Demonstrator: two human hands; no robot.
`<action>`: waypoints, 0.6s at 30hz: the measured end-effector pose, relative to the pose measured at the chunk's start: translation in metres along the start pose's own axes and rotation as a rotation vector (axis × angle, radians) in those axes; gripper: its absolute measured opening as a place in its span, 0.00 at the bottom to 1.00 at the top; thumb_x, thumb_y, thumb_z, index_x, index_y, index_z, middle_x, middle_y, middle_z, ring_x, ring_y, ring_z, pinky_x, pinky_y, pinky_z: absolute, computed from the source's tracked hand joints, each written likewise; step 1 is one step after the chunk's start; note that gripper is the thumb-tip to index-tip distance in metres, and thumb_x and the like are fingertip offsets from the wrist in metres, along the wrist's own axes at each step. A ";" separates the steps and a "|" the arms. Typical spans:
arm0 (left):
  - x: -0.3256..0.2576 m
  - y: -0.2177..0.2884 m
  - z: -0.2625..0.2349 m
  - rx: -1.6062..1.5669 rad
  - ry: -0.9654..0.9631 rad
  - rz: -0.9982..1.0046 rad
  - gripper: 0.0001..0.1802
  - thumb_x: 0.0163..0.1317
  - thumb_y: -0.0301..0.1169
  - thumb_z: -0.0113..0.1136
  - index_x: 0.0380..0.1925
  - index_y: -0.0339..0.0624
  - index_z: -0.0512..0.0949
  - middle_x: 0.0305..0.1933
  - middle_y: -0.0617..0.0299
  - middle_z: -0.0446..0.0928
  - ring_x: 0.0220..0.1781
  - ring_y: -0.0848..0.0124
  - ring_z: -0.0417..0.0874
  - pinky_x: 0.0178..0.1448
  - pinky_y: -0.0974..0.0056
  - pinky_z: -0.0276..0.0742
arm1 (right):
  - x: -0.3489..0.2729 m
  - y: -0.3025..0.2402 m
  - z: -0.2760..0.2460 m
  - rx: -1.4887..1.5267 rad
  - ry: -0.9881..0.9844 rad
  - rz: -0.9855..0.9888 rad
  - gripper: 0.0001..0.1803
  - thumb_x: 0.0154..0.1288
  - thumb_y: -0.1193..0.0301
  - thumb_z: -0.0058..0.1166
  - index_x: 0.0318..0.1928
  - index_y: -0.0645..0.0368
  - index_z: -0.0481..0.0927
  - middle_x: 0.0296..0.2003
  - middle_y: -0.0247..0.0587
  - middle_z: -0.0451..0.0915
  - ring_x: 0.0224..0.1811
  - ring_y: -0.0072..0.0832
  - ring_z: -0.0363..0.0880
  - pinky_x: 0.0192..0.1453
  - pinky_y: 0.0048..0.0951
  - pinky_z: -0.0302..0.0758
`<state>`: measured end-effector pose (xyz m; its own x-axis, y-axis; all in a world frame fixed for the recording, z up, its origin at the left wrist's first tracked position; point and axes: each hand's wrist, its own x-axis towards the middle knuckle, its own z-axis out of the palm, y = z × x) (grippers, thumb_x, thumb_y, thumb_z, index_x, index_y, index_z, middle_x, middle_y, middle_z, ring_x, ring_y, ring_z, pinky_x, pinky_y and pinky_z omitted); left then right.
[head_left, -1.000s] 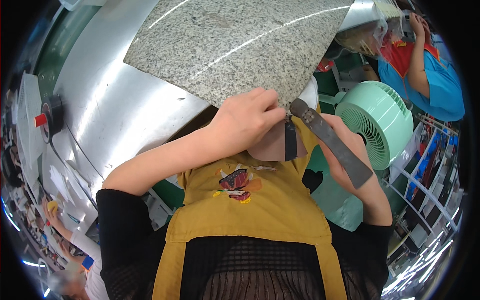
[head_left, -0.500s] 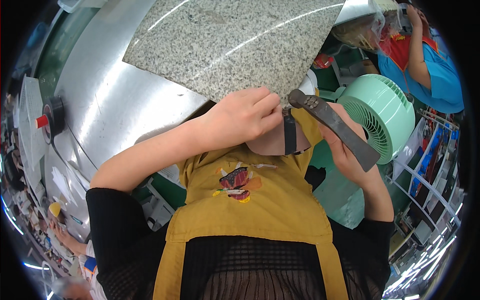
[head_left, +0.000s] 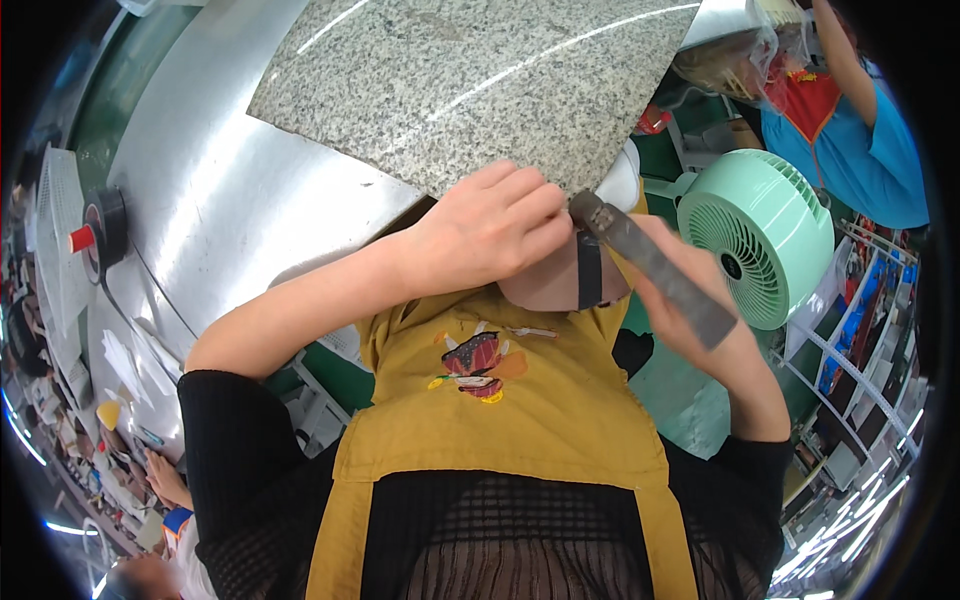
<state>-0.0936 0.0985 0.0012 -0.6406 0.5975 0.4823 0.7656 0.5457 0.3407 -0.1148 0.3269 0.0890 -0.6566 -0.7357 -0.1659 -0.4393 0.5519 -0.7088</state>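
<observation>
My left hand (head_left: 495, 222) is closed on a mauve-brown leather-like piece (head_left: 545, 280) crossed by a black strip (head_left: 589, 270). It holds the piece at the near corner of a speckled granite slab (head_left: 460, 90). My right hand (head_left: 680, 290) is wrapped round a tool that looks like a cobbler's hammer (head_left: 660, 262), with a long dark metal head. The handle is hidden by the head and my fingers. One end of the head comes right beside my left fingertips, over the edge of the piece; I cannot tell whether it touches.
A mint-green fan (head_left: 750, 240) stands close to my right hand. The slab lies on a metal table (head_left: 190, 190), with a black reel (head_left: 106, 235) at far left. A co-worker in blue and red (head_left: 850, 150) is at far right; another person's hand (head_left: 166, 478) shows at lower left.
The hammer and my right hand have shifted slightly left, bringing the head closer to my left fingers. My left hand stays nearly in place. The co-worker at right has moved an arm.
</observation>
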 end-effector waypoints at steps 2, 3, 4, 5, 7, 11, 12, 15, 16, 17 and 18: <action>-0.001 -0.001 -0.004 -0.057 -0.013 -0.093 0.13 0.46 0.27 0.59 0.36 0.44 0.77 0.35 0.64 0.72 0.39 0.66 0.73 0.42 0.64 0.69 | 0.000 0.000 0.001 0.034 -0.021 0.058 0.21 0.55 0.81 0.50 0.52 0.61 0.69 0.35 0.49 0.76 0.35 0.47 0.79 0.35 0.37 0.74; -0.003 -0.002 -0.008 -0.103 -0.040 -0.155 0.14 0.45 0.27 0.59 0.36 0.45 0.77 0.36 0.64 0.72 0.40 0.66 0.73 0.44 0.63 0.68 | 0.000 -0.001 0.001 0.018 -0.018 0.061 0.21 0.56 0.80 0.50 0.52 0.61 0.69 0.35 0.49 0.76 0.35 0.47 0.79 0.34 0.37 0.74; -0.006 -0.003 -0.010 -0.150 -0.067 -0.218 0.14 0.45 0.27 0.59 0.36 0.46 0.78 0.36 0.65 0.73 0.40 0.65 0.73 0.45 0.63 0.67 | 0.001 -0.001 0.000 0.001 -0.014 0.065 0.20 0.56 0.79 0.51 0.52 0.61 0.69 0.35 0.49 0.77 0.35 0.47 0.79 0.34 0.37 0.74; -0.007 -0.005 -0.010 -0.158 -0.038 -0.187 0.14 0.44 0.27 0.61 0.36 0.47 0.78 0.35 0.66 0.73 0.40 0.66 0.73 0.45 0.63 0.67 | 0.001 -0.002 0.000 0.024 -0.003 0.063 0.20 0.57 0.79 0.51 0.52 0.61 0.69 0.34 0.48 0.77 0.34 0.46 0.79 0.34 0.36 0.75; -0.007 -0.005 -0.010 -0.080 -0.033 -0.080 0.14 0.45 0.28 0.60 0.36 0.46 0.78 0.35 0.66 0.72 0.39 0.66 0.73 0.46 0.62 0.67 | 0.002 -0.003 -0.001 0.068 0.021 0.060 0.19 0.58 0.79 0.52 0.51 0.61 0.70 0.34 0.48 0.77 0.33 0.46 0.79 0.34 0.36 0.75; -0.007 -0.006 -0.012 0.037 -0.041 0.043 0.14 0.46 0.28 0.57 0.36 0.43 0.77 0.34 0.64 0.71 0.38 0.66 0.72 0.45 0.62 0.69 | 0.003 -0.008 -0.004 0.087 0.091 0.020 0.17 0.60 0.79 0.51 0.51 0.60 0.71 0.33 0.47 0.78 0.33 0.45 0.80 0.34 0.34 0.75; -0.008 -0.005 -0.011 0.041 -0.026 0.059 0.14 0.46 0.28 0.57 0.36 0.43 0.77 0.34 0.64 0.71 0.38 0.66 0.73 0.45 0.62 0.69 | 0.003 -0.009 -0.005 0.087 0.090 0.014 0.18 0.60 0.80 0.51 0.52 0.60 0.71 0.33 0.46 0.78 0.33 0.45 0.80 0.35 0.34 0.75; -0.006 -0.007 -0.008 0.059 0.000 0.109 0.14 0.46 0.28 0.56 0.36 0.41 0.76 0.34 0.63 0.70 0.38 0.66 0.73 0.45 0.62 0.70 | 0.004 -0.004 -0.006 0.102 -0.043 0.062 0.20 0.60 0.80 0.50 0.54 0.60 0.70 0.33 0.46 0.79 0.33 0.44 0.80 0.36 0.33 0.76; -0.005 -0.006 -0.009 0.068 -0.008 0.116 0.14 0.45 0.28 0.56 0.36 0.41 0.76 0.34 0.63 0.70 0.38 0.66 0.73 0.45 0.62 0.70 | 0.005 -0.002 -0.007 0.109 -0.109 0.089 0.20 0.60 0.80 0.49 0.54 0.60 0.70 0.33 0.46 0.79 0.33 0.44 0.81 0.36 0.33 0.76; -0.008 -0.006 -0.009 0.077 -0.019 0.113 0.14 0.45 0.28 0.56 0.36 0.41 0.76 0.34 0.63 0.70 0.38 0.66 0.73 0.44 0.63 0.70 | 0.005 -0.005 -0.009 0.210 -0.092 0.143 0.22 0.59 0.80 0.51 0.55 0.59 0.69 0.35 0.46 0.79 0.34 0.45 0.81 0.36 0.33 0.76; -0.009 -0.006 -0.009 0.085 -0.012 0.116 0.13 0.46 0.28 0.56 0.35 0.41 0.76 0.34 0.63 0.70 0.38 0.66 0.73 0.45 0.62 0.70 | 0.004 -0.006 -0.009 0.214 -0.031 0.107 0.21 0.58 0.80 0.52 0.54 0.60 0.69 0.35 0.47 0.79 0.34 0.44 0.81 0.36 0.33 0.76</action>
<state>-0.0917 0.0849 0.0019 -0.5488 0.6664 0.5048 0.8272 0.5201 0.2128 -0.1200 0.3237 0.0989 -0.6719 -0.6910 -0.2664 -0.2264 0.5342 -0.8145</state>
